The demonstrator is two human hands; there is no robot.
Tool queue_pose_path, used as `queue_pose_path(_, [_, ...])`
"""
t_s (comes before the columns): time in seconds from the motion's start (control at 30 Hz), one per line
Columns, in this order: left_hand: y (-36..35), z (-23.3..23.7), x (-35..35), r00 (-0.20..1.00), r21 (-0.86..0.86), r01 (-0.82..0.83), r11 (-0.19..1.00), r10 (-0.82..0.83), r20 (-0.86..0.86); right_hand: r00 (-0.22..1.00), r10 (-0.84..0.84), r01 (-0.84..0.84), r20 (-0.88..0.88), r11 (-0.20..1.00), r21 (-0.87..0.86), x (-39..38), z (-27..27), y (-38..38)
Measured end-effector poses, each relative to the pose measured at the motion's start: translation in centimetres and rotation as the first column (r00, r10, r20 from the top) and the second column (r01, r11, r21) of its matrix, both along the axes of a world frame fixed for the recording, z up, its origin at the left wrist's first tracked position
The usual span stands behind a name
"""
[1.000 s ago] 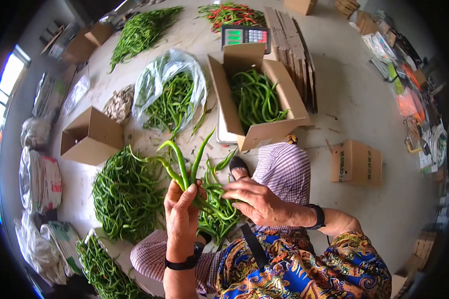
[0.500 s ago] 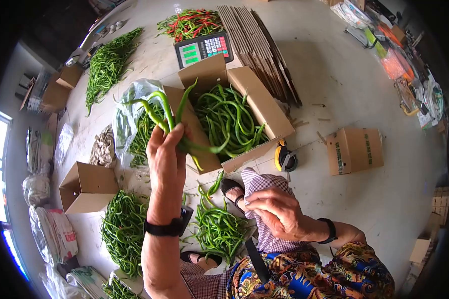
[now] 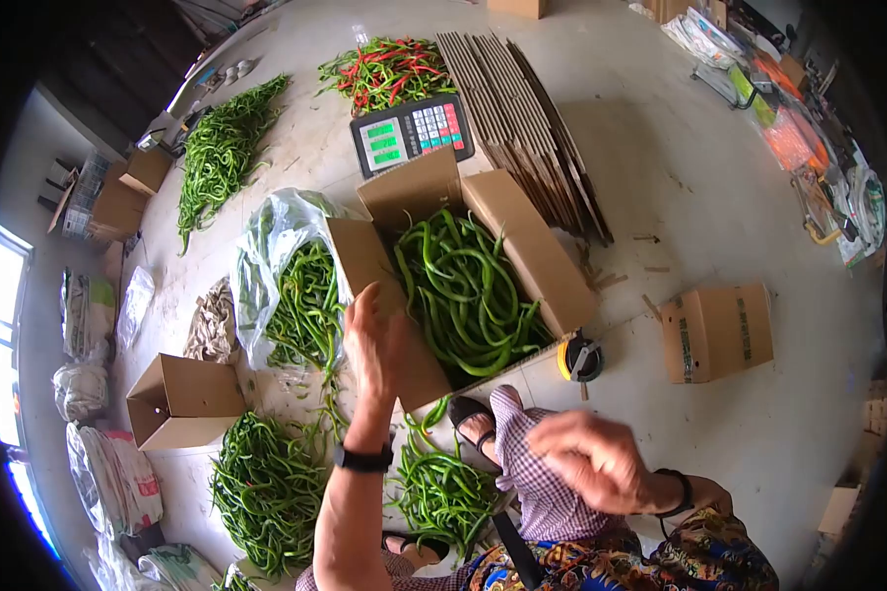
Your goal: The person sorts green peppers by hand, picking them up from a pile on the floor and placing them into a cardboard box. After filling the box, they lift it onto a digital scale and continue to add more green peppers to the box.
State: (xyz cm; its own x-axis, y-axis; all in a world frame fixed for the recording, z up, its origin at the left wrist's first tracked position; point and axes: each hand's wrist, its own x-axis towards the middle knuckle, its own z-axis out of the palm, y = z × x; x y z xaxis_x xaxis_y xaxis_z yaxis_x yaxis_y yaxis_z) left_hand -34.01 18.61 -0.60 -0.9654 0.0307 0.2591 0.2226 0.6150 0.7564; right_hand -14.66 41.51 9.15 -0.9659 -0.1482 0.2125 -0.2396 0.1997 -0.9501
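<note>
Left hand (image 3: pixel 379 340): your fingers are spread and empty now, at the near flap of the box (image 3: pixel 527 251); half a second ago they gripped a raised bunch
Peppers (image 3: pixel 463 291): lying inside the box
Right hand (image 3: pixel 596 458): blurred above your knee, grip unclear

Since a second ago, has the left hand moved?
Yes. The left hand, now empty, went from over the floor pile to the near flap of the open box.

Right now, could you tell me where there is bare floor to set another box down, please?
The floor is bare between the flat cardboard stack and the small closed box. Left of the open box it is crowded: bag, pepper piles.
</note>
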Motion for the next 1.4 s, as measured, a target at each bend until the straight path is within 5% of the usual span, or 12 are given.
queue_pose_path(0.07, [-1.3, 0.2, 1.3, 0.985, -0.130, -0.134, 0.982, 0.118, -0.128, 0.966, -0.235, 0.248, -0.111, 0.960, 0.130, -2.6, -2.8, 2.3])
queue_pose_path(0.1, [-2.2, -0.3, 1.9, 0.975, -0.156, -0.194, 0.968, 0.174, -0.136, 0.932, -0.361, 0.359, 0.027, 0.931, 0.062, -3.9, -4.8, 3.7])
queue_pose_path(0.17, [-4.2, -3.0, 2.9, 0.986, -0.029, -0.147, 0.989, 0.149, 0.069, 0.855, -0.516, 0.503, 0.054, 0.850, 0.157, -7.0, -9.6, 7.1])
queue_pose_path(0.2, [-3.9, -2.7, 3.5, 0.910, 0.477, -0.025, 0.879, -0.177, 0.374, 0.787, -0.582, 0.551, 0.205, 0.813, 0.191, -8.3, -11.5, 8.4])
queue_pose_path(0.23, [-4.5, -4.7, 4.6, 0.899, 0.327, 0.062, 0.943, -0.195, 0.392, 0.765, -0.603, 0.555, 0.227, 0.795, 0.243, -9.6, -14.1, 10.0])
queue_pose_path(0.33, [-4.0, -5.9, 5.5, 0.887, 0.274, -0.022, 0.961, -0.108, 0.450, 0.708, -0.652, 0.646, 0.271, 0.753, 0.126, -12.5, -21.8, 13.8])
queue_pose_path(0.4, [-4.3, -5.8, 5.2, 0.874, 0.318, -0.044, 0.947, -0.117, 0.472, 0.792, -0.172, 0.370, 0.586, 0.898, -0.237, -13.3, -20.5, 14.8])
queue_pose_path(0.63, [-7.4, -2.5, 4.0, 0.768, 0.364, -0.007, 0.931, -0.228, 0.598, 0.692, 0.015, 0.246, 0.722, 0.935, -0.256, -8.4, -14.4, 10.9])
queue_pose_path(0.83, [-7.2, -2.5, 4.0, 0.756, 0.502, -0.071, 0.862, -0.281, 0.591, 0.708, -0.104, 0.332, 0.699, 0.922, -0.198, -7.2, -14.5, 10.0])
queue_pose_path(1.0, [-5.9, -0.2, 4.2, 0.785, 0.608, -0.155, 0.779, -0.276, 0.554, 0.642, -0.126, 0.546, 0.756, 0.767, -0.336, -7.0, -16.4, 10.5])
queue_pose_path(1.23, [-6.2, 0.4, 4.8, 0.788, 0.559, -0.171, 0.811, -0.229, 0.572, 0.660, -0.106, 0.519, 0.743, 0.780, -0.350, -6.2, -17.1, 10.3])
queue_pose_path(1.4, [-6.1, -0.5, 5.9, 0.827, 0.534, -0.238, 0.812, -0.119, 0.550, 0.620, -0.053, 0.607, 0.783, 0.665, -0.435, -5.1, -18.4, 10.3])
